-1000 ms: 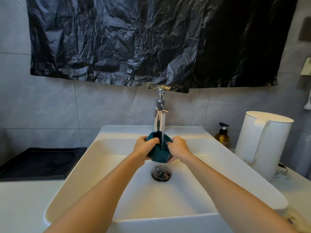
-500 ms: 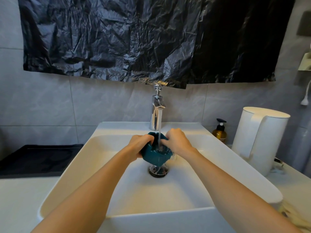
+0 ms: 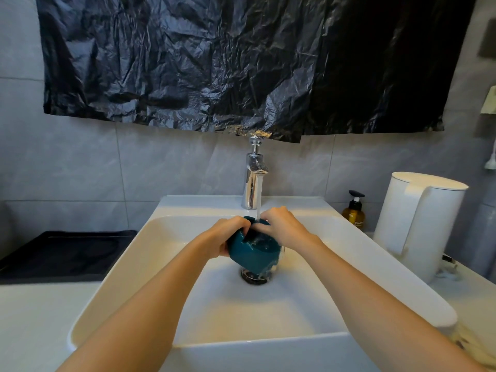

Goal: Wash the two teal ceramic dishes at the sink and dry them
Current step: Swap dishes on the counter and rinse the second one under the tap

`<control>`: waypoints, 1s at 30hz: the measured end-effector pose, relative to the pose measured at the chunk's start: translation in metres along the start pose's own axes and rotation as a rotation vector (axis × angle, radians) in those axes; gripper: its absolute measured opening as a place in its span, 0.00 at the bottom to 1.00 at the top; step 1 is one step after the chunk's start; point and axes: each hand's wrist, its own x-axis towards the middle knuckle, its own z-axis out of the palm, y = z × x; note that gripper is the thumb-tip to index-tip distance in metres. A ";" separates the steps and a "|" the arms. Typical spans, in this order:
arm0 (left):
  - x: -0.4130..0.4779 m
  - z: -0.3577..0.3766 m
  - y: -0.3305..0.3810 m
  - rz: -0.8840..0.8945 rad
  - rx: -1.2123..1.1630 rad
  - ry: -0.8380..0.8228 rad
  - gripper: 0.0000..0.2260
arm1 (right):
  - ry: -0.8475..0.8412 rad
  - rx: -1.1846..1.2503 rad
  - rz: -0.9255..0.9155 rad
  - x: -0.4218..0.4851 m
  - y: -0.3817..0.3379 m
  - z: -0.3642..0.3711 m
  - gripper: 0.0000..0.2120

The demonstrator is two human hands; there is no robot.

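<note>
A teal ceramic dish [image 3: 252,255] hangs tilted over the drain [image 3: 255,278] of the white sink [image 3: 308,304], its opening turned up toward the chrome faucet [image 3: 252,181]. Water runs from the faucet into the dish. My left hand [image 3: 228,234] grips the dish's left side and rim. My right hand [image 3: 284,226] holds the right rim with its fingers curled into the opening. A second teal dish is not in sight.
A black tray [image 3: 64,253] lies on the counter to the left. An amber pump bottle [image 3: 354,212] and a tall white kettle [image 3: 421,226] stand on the right. A pale cloth [image 3: 475,345] lies at the right front edge. Black plastic sheeting [image 3: 241,63] covers the wall above.
The dish has tipped further, its opening turning more toward the faucet. My right hand has moved from the dish's side up onto the rim and into the opening.
</note>
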 end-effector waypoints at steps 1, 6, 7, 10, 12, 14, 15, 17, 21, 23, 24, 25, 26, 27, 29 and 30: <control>0.000 -0.001 0.000 -0.004 0.008 -0.005 0.02 | -0.028 -0.002 -0.028 0.000 0.000 0.001 0.12; 0.003 -0.005 0.000 0.011 -0.103 0.044 0.13 | -0.016 0.033 0.047 0.001 -0.002 0.002 0.11; 0.003 -0.005 0.000 0.030 -0.143 0.054 0.15 | -0.010 0.078 0.109 0.002 0.001 0.004 0.11; 0.002 0.003 0.000 0.073 -0.225 0.008 0.17 | 0.033 0.191 0.306 0.004 0.004 0.006 0.12; 0.001 0.011 0.000 0.112 -0.243 0.010 0.16 | 0.050 0.250 0.390 0.005 0.004 0.006 0.10; 0.004 0.013 0.000 0.166 -0.228 0.106 0.16 | 0.026 0.413 0.428 0.002 -0.001 0.005 0.08; 0.004 0.012 0.000 0.179 -0.216 0.157 0.16 | -0.018 0.541 0.433 0.001 -0.003 0.005 0.08; 0.006 0.006 0.000 0.147 -0.229 0.216 0.17 | -0.131 0.753 0.410 0.002 -0.004 0.010 0.11; 0.008 -0.001 0.000 0.079 -0.276 0.260 0.19 | -0.183 0.938 0.374 0.009 -0.005 0.017 0.13; 0.011 -0.003 0.000 0.104 -0.250 0.308 0.20 | -0.129 0.914 0.342 0.009 -0.008 0.020 0.12; 0.011 -0.004 0.000 0.121 -0.235 0.337 0.20 | -0.083 0.887 0.343 0.009 -0.010 0.020 0.12; 0.012 -0.005 0.000 0.139 -0.214 0.366 0.20 | -0.034 0.872 0.351 0.008 -0.011 0.021 0.13; 0.013 -0.006 0.000 0.156 -0.191 0.392 0.20 | 0.005 0.871 0.362 0.009 -0.012 0.023 0.15; 0.014 -0.007 0.001 0.169 -0.176 0.410 0.20 | 0.034 0.888 0.374 0.010 -0.012 0.024 0.17; 0.013 -0.007 0.001 0.190 -0.156 0.427 0.20 | 0.030 0.932 0.380 0.010 -0.012 0.023 0.19; 0.013 -0.007 0.001 0.204 -0.138 0.436 0.20 | -0.013 0.943 0.374 0.011 -0.011 0.022 0.18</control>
